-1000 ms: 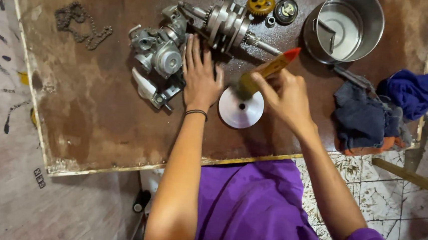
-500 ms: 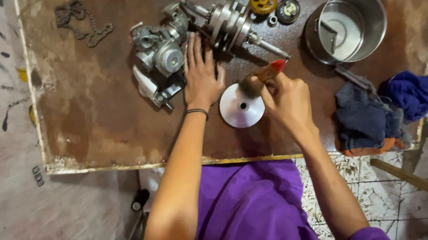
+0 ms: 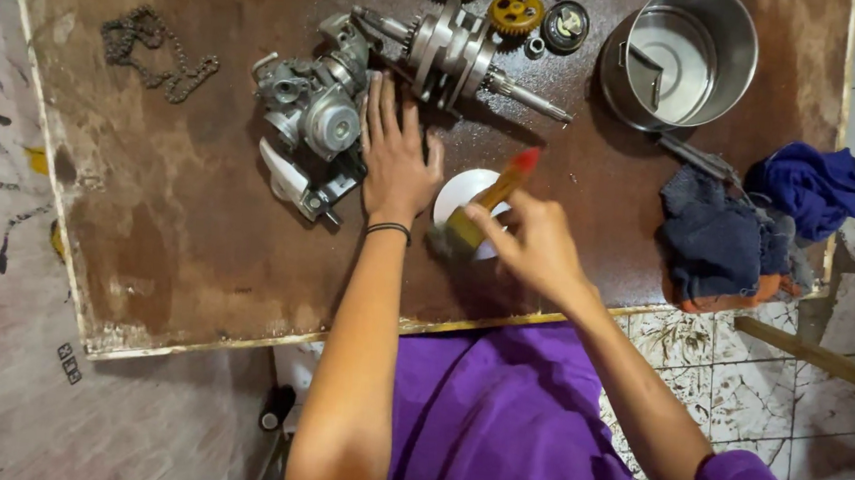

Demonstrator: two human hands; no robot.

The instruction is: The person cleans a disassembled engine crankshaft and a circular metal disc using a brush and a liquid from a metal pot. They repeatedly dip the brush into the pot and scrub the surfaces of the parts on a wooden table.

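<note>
Your right hand (image 3: 535, 246) has swung the paintbrush with the yellow wooden handle and red tip (image 3: 487, 203) round: a second ago its bristles sat on the far edge of the round, flat silver metal disc (image 3: 456, 189), now they're at the near-left edge, handle slanting away from you. You're pinching that handle between thumb and fingers. So the brushing has crossed the disc's face, and the disc hasn't budged.

Your left hand (image 3: 396, 161) stays flat, fingers spread, palm down just left of the disc, fingertips against the grey cast-metal engine assembly (image 3: 311, 112).

All this sits on a stained brown board (image 3: 178, 223): steel crankshaft (image 3: 455, 57) and small brass-coloured gear (image 3: 515, 13) beyond, loose chain (image 3: 155, 51) far left, shiny steel pot (image 3: 686, 53) far right, blue rags (image 3: 749, 227) at the edge. Pale tiled floor (image 3: 788, 386) shows below.
</note>
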